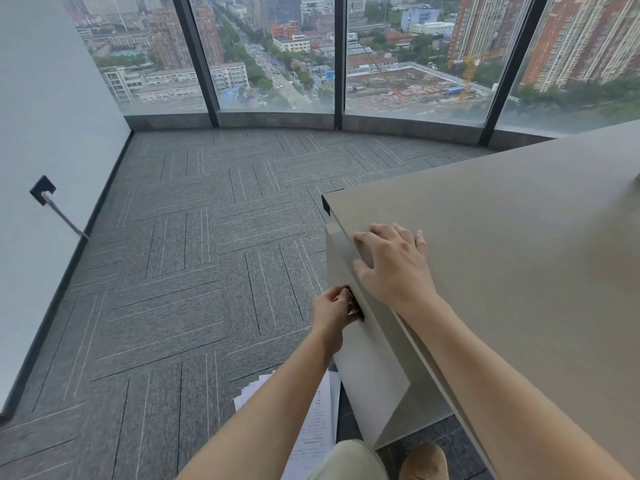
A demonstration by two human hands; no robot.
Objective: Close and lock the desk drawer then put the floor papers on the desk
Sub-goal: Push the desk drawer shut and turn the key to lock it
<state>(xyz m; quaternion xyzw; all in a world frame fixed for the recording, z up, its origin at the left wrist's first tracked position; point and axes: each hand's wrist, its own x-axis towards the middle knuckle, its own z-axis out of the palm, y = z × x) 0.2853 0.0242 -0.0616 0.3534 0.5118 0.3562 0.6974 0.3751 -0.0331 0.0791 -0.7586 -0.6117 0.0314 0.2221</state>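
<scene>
A beige desk (519,244) fills the right side. Its drawer front (367,358) sits flush under the top edge, with a small dark lock (356,306) on it. My left hand (332,306) pinches something at that lock, likely a key, mostly hidden by the fingers. My right hand (391,261) lies flat on the desk's front edge, fingers spread, thumb over the edge. Several white printed papers (318,420) lie on the carpet below the drawer, partly hidden by my left forearm.
Grey patterned carpet (190,271) stretches to floor-to-ceiling windows (277,64) at the back. A white wall (41,133) on the left has a dark socket with a cable (43,190). My knee and a brown shoe (422,462) are at the bottom.
</scene>
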